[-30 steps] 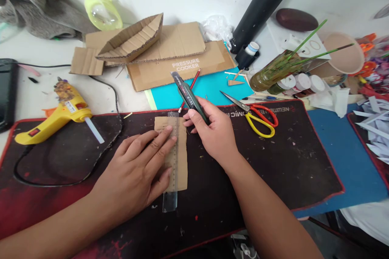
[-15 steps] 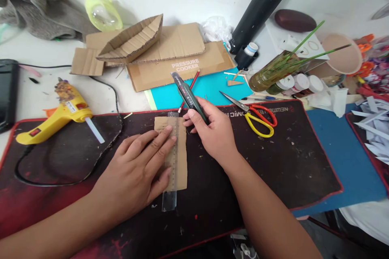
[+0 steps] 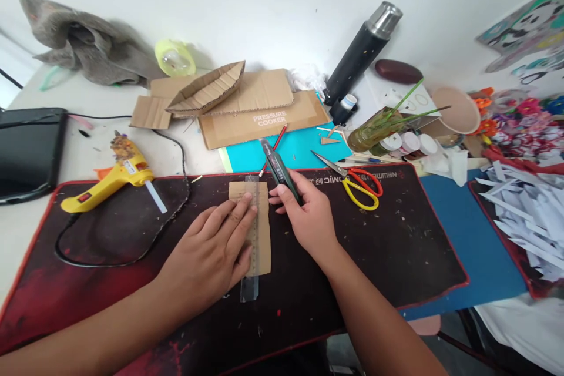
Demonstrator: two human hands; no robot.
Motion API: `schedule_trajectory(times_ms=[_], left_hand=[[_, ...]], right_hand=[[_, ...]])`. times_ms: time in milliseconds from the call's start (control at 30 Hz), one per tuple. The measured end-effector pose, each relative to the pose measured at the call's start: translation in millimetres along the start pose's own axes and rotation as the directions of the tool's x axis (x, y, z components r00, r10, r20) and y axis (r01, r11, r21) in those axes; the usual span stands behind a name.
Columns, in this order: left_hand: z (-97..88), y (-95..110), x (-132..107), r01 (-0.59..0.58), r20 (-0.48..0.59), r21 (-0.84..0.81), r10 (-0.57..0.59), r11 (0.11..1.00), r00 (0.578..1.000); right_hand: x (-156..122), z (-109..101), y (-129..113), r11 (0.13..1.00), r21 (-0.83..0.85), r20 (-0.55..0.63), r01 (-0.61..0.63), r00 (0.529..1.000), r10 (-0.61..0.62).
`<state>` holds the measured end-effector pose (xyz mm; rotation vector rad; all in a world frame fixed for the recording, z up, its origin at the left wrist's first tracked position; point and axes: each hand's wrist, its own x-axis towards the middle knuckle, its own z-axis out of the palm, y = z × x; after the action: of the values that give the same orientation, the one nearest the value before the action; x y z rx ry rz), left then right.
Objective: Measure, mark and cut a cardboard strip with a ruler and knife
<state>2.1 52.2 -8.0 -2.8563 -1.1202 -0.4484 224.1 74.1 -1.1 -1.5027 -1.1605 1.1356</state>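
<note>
My left hand (image 3: 220,244) lies flat with its fingers stretched over a clear plastic ruler (image 3: 250,286), pressing it onto a small rectangle of brown cardboard (image 3: 264,235). The ruler runs lengthwise along the piece and sticks out past its near edge. My right hand (image 3: 311,217) is closed around a dark green utility knife (image 3: 278,168), held just right of the cardboard with its front end pointing away from me. I cannot make out whether its blade is extended. Beyond the knife lies a red pencil (image 3: 279,138).
A yellow glue gun (image 3: 106,185) with a black cord lies left on the dark mat (image 3: 374,264). Scissors (image 3: 359,188) with red and yellow handles are to the right. Behind stand a cardboard boat shape (image 3: 207,94), a black flask (image 3: 356,59) and a glass jar (image 3: 372,129) with green stems.
The camera view has shifted, showing more of the wall and of the right side. Both hands keep nearly the same places by the ruler, cardboard and knife.
</note>
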Motion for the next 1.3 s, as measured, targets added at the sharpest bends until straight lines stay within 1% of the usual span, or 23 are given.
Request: schedule_trajectory(times_ms=[200, 333, 433, 533, 667, 767, 900, 1067, 1200, 1300], left_hand=[[0.7, 8, 2, -0.01, -0.054, 0.058, 0.013, 0.998, 0.998], [2.7, 8, 1, 0.014, -0.035, 0.03, -0.013, 0.999, 0.999], [4.9, 7, 0, 0.024, -0.029, 0.011, -0.024, 1.0, 0.999], [5.9, 6, -1, 0.01, -0.035, 0.014, -0.01, 1.0, 0.999], [5.0, 5, 0, 0.003, -0.032, 0.026, -0.002, 1.0, 0.999], [4.0, 4, 1, -0.005, -0.025, 0.04, 0.006, 0.999, 1.0], [4.4, 3, 1, -0.046, -0.044, 0.082, 0.05, 0.996, 0.998], [3.8, 0, 1, -0.064, -0.036, 0.091, 0.067, 0.994, 0.997], [-0.6, -8, 4, -0.131, -0.012, 0.098, 0.133, 0.987, 0.991], [-3.3, -15, 10, -0.182, -0.009, 0.12, 0.184, 0.976, 0.983]], right_hand=[[6, 2, 1, 0.998, 0.047, -0.001, -0.049, 0.999, 0.049], [7, 2, 2, 0.998, 0.041, -0.004, -0.049, 0.999, 0.049], [3, 1, 3, 0.998, 0.063, -0.003, -0.023, 1.0, 0.023], [-4, -1, 4, 0.997, 0.074, -0.005, -0.003, 1.0, 0.003], [-18, -8, 2, 0.997, 0.057, 0.022, -0.043, 0.999, 0.041], [-30, -15, -1, 0.995, 0.039, 0.051, -0.088, 0.995, 0.086], [-43, -24, -4, 0.99, 0.003, 0.085, -0.139, 0.987, 0.138], [-56, -27, -8, 0.983, -0.062, 0.087, -0.175, 0.98, 0.18], [-66, -28, -10, 0.974, -0.118, 0.077, -0.195, 0.976, 0.205], [-72, -31, -13, 0.957, -0.207, 0.078, -0.204, 0.971, 0.224]])
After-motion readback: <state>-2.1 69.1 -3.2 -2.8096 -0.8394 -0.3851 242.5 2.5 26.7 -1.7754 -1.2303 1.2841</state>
